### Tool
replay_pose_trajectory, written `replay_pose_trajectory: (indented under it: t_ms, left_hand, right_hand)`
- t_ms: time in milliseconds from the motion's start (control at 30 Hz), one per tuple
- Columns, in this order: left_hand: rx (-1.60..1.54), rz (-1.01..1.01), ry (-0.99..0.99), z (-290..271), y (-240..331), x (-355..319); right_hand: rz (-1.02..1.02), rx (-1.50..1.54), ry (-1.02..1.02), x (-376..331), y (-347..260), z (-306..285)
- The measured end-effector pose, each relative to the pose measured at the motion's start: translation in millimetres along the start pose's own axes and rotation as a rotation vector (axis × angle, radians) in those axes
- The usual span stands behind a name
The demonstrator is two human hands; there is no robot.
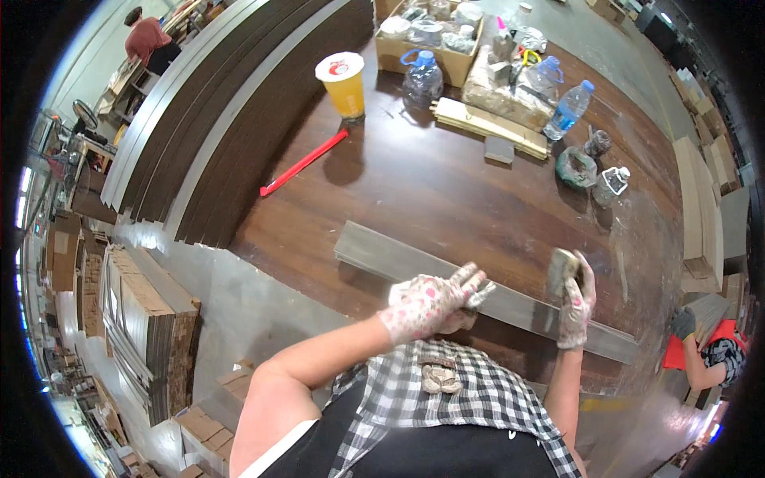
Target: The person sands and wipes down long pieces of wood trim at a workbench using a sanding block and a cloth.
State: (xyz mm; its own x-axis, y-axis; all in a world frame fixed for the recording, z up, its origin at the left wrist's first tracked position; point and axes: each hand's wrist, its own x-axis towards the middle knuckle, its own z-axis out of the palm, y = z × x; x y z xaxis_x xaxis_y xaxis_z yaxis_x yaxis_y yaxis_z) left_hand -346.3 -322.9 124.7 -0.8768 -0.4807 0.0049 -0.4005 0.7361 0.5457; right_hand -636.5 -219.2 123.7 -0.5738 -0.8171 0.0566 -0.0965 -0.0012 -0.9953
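Observation:
A long grey board or strip (510,288) lies slantwise across the near part of the brown table in front of me. My left hand (426,308), in a pink-patterned white glove, is over the strip's near edge. Its fingers point right and are bent over a crumpled whitish rag (398,291), part of which is hidden under the palm. In my right hand (575,312), gloved the same way, is a grey block (561,275) like a sanding sponge, held between thumb and fingers above the strip's right part.
On the brown table (422,183) stand a yellow cup (343,88), a red strip (303,163), several bottles such as a blue-capped one (569,110), a cardboard box (430,60), pale wooden slats (490,129) and a small grey block (500,150). Stacked dark panels (239,119) rise at the left. Other people work at far left and right.

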Motion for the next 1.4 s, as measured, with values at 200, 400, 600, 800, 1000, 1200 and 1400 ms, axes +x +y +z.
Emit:
replay_pose_trajectory:
  t_ms: [200,400,600,800,1000,1200,1400]
  left_hand:
    - [-0.547,-0.155,0.166,8.5,-17.4,-52.7]
    - [-0.56,-0.212,0.094,15.3,-33.8,-83.3]
    - [-0.635,-0.138,0.082,46.4,-63.1,-109.2]
    - [-0.545,-0.115,0.19,34.8,-67.2,-104.4]
    - [-0.574,-0.114,0.207,20.2,-71.9,-109.0]
    - [-0.555,-0.159,0.033,9.1,-83.0,-113.4]
    - [-0.555,-0.139,-0.051,-13.4,-83.0,-112.5]
  right_hand:
    - [-0.309,-0.362,-0.573,39.8,-39.9,183.7]
    - [-0.371,-0.44,-0.729,40.5,-31.4,298.2]
    - [-0.352,-0.661,-0.713,35.5,-26.6,298.2]
    - [-0.35,-0.616,-0.68,28.9,-23.4,318.2]
    - [-0.307,-0.733,-0.669,29.2,-22.3,249.6]
    - [-0.387,-0.703,-0.591,17.9,-40.3,285.8]
    - [-0.293,-0.756,-0.626,13.0,-36.9,289.1]
